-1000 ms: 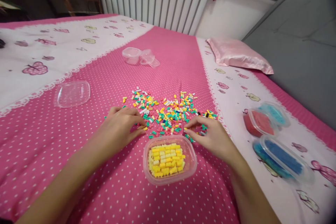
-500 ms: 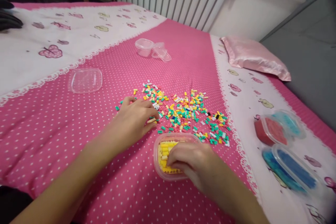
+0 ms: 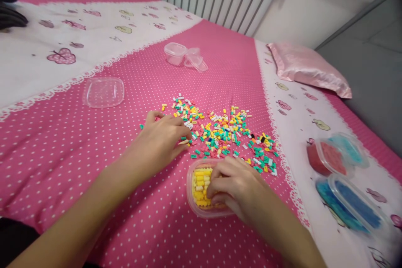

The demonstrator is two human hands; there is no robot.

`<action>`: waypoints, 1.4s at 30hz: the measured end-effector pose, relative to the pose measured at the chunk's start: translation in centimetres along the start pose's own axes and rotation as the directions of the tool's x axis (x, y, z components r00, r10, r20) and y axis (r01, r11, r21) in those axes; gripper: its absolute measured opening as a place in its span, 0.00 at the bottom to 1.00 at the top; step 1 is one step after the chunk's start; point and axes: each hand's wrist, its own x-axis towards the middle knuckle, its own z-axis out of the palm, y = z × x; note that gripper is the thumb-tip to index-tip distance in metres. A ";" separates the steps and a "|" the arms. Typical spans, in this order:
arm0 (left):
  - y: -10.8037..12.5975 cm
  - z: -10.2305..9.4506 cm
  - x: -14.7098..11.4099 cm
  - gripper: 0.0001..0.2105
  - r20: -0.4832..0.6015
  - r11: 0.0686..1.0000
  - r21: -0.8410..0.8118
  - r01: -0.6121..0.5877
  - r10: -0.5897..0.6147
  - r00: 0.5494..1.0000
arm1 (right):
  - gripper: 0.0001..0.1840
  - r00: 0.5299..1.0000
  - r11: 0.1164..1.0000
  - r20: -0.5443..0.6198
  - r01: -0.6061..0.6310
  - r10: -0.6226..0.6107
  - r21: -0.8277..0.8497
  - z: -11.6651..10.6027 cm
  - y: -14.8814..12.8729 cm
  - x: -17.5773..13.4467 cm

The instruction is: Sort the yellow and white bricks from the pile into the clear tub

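A clear plastic container [image 3: 189, 192] holds many small yellow building bricks [image 3: 198, 190], some paler than others. My right hand [image 3: 238, 184] reaches over its right side, fingers bent down together among the bricks. Whatever the fingertips grip is hidden. At the left edge of a scattered pile of small bricks [image 3: 224, 134] in green, yellow, white and red rests my left hand [image 3: 165, 138]. Its fingers are bent and spread, with a gap between thumb and forefinger. Pale yellow pieces show beside the thumb; I see none clearly gripped.
A clear lid [image 3: 105, 92] lies at the left, and clear containers [image 3: 176, 53] stand farther back. At the right are a container of red pieces [image 3: 325, 157] and one of blue pieces [image 3: 351, 203]. A pink pillow [image 3: 310, 67] lies on the bed near the grey headboard [image 3: 367, 50].
My right hand has lifted slightly and shifted right over the container, uncovering more yellow bricks. My left hand stays nearly where it was. The whole view has shifted a little.
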 end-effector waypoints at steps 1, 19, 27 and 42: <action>0.0 0.0 0.0 0.04 -0.002 1.000 0.002 -0.003 0.003 1.000 | 0.12 1.000 1.000 0.001 -0.001 0.001 0.005 0.0 0.0 0.0; 1.0 -0.8 0.5 0.17 0.091 0.937 -0.339 -0.082 0.119 0.989 | 0.10 0.952 0.969 -0.184 -0.237 0.245 0.066 -1.0 6.9 0.0; 1.4 -0.5 0.8 0.15 0.134 0.935 -0.340 -0.097 0.151 0.980 | 0.06 0.954 0.980 -0.227 -0.193 0.197 0.039 1.0 7.2 1.1; 1.5 -0.7 0.7 0.14 0.146 0.943 -0.321 -0.084 0.137 0.980 | 0.04 0.865 0.902 -0.354 -0.217 0.355 0.374 -1.9 7.0 0.0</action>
